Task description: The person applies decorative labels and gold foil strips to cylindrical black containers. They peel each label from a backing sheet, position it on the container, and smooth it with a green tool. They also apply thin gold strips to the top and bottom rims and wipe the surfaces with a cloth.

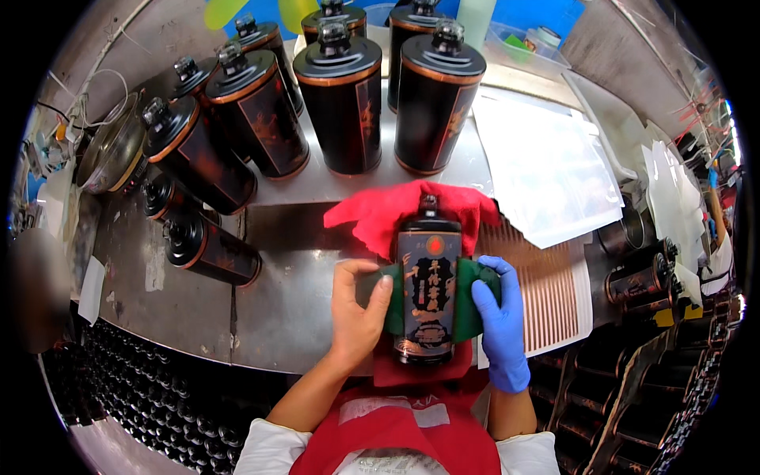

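A black bottle (428, 297) with copper and red decoration lies on its back on a red cloth (372, 214), its stoppered neck pointing away from me. Dark green sheet material (466, 301) shows at both sides of the bottle; whether it is one strip passing underneath or two pieces, I cannot tell. My bare left hand (356, 309) pinches its left end between thumb and fingers. On the other side, my right hand (500, 321), in a blue glove, grips the right end with the thumb on top. Both hands are close beside the bottle.
Several large black bottles (338, 107) stand along the back, with smaller ones (212, 252) at left. White sheets (546, 158) and a sheet of copper-coloured strips (538, 293) lie at right. Many bottles crowd below both sides of the metal table (293, 309).
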`<state>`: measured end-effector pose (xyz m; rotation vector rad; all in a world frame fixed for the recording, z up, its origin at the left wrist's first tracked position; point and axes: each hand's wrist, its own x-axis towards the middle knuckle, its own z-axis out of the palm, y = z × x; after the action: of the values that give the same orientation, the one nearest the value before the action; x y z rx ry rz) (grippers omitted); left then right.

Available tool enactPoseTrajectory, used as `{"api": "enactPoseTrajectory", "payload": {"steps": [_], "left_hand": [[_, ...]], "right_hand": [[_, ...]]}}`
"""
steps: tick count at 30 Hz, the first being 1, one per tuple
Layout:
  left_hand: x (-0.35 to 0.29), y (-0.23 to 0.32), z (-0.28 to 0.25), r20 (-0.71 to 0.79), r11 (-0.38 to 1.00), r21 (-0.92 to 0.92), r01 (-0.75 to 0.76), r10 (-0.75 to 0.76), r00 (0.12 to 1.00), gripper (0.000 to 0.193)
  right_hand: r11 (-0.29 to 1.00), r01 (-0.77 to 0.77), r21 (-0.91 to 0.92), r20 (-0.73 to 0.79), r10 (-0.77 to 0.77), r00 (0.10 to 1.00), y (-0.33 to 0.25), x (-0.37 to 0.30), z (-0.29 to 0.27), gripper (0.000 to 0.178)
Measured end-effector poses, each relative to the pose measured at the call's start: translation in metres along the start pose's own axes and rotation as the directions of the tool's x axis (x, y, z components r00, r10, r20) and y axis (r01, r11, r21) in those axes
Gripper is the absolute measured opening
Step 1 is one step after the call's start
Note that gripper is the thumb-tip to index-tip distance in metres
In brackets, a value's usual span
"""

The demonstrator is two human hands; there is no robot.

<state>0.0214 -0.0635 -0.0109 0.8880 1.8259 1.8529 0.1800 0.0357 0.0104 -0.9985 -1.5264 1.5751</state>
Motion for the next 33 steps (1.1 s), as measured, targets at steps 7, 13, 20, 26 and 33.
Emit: {"api": "enactPoseTrajectory", "payload": {"steps": [7,13,20,26,33], "left_hand": [[-0.005,-0.025,-0.020,-0.023,0.987,0.158,-0.027,0.031,0.999,0.021],[-0.031,0.036,0.007,0.115,0.957,0.204,-0.206,0.185,0.976,0.027],[-0.036,-0.019,-0.008,-0.005,1.000,0.002,-0.013,0.013,1.000,0.024],[-0.037,-0.042,-0.013,-0.027,0.993,-0.075,0.095,-0.097,0.995,0.023],[-0.032,-0.034,-0.040,-0.061,0.866,0.498,-0.036,0.076,0.995,0.022]], "right_hand": [[0.997,-0.054,-0.060,-0.071,0.049,0.996,0.021,0.000,-0.023,0.031],[0.814,0.354,-0.461,0.133,-0.331,0.934,-0.040,-0.025,0.032,0.034],[0.986,-0.082,0.142,-0.038,0.088,0.995,0.016,-0.026,-0.006,0.036],[0.931,-0.109,0.350,0.017,0.110,0.994,0.047,-0.009,-0.009,0.035],[0.964,0.128,0.232,-0.113,-0.104,0.988,0.002,0.013,-0.013,0.033]]}}
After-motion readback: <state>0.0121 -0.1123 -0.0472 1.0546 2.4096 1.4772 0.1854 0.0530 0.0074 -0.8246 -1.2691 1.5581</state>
